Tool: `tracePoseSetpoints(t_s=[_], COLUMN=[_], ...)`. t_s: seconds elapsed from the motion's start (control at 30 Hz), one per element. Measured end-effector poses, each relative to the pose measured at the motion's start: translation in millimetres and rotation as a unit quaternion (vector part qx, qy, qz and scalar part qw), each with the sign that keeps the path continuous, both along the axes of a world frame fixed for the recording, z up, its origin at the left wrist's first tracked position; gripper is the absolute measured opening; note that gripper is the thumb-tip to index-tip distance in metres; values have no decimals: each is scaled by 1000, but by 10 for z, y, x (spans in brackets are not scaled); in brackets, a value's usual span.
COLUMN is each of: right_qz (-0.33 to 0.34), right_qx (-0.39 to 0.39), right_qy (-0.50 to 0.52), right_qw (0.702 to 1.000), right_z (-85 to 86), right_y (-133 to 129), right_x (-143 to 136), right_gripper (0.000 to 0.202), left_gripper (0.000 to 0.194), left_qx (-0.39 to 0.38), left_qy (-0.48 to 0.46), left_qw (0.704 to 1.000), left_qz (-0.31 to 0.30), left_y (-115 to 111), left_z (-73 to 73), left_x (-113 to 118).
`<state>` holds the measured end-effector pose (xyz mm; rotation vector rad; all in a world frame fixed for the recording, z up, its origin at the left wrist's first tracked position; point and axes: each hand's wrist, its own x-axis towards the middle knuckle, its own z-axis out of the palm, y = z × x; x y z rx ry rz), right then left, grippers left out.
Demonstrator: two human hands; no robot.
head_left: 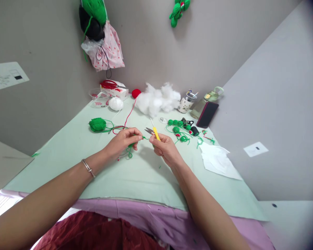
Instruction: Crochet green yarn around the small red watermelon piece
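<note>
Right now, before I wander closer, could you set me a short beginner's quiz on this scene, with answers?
1. Which hand holds the yellow-handled tool: left or right?
2. True or false: the green yarn ball lies to the right of the white stuffing.
3. Fill in: the left hand pinches yarn coloured ___.

Key:
1. The right hand.
2. False; the green yarn ball lies left of the white stuffing.
3. Green.

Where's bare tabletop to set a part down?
Left side of the table, between the green yarn ball and left forearm; the near stretch between that and the right forearm, bare but for a green scrap. Crowded: the back, with white stuffing and a cup; the right, with green balls and white paper.
</note>
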<state>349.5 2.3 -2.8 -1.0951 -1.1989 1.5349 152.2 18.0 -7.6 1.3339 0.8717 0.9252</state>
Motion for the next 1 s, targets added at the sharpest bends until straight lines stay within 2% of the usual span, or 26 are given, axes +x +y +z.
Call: tracePoseSetpoints(t_s=[0.3, 0.43, 0.57, 0.7, 0.87, 1.0], right_qz=[4, -13, -18, -14, 3, 23], right_qx=[56, 59, 57, 59, 63, 70], right_qy=[-39, -43, -45, -55, -78, -108], right_qw=[998, 997, 997, 997, 995, 991], right_z=[-53, -65, -82, -84, -79, -76], right_y=[-26, -18, -7, -9, -16, -28], right_x=[-24, -22, -17, -22, -32, -43], right_gripper=[31, 32, 33, 33, 32, 25], left_gripper=[28, 27, 19, 12, 1, 2], left_qx=[28, 69, 143, 195, 201, 169], left_qy=[33, 48, 57, 80, 88, 72], left_qw=[999, 996, 985, 974, 973, 982], left_qz=[-12, 26, 77, 82, 65, 48], left_y=[1, -27, -66, -93, -82, -56], left_z=[-132, -114, -83, -72, -103, -129], left_x=[53, 77, 90, 102, 110, 108])
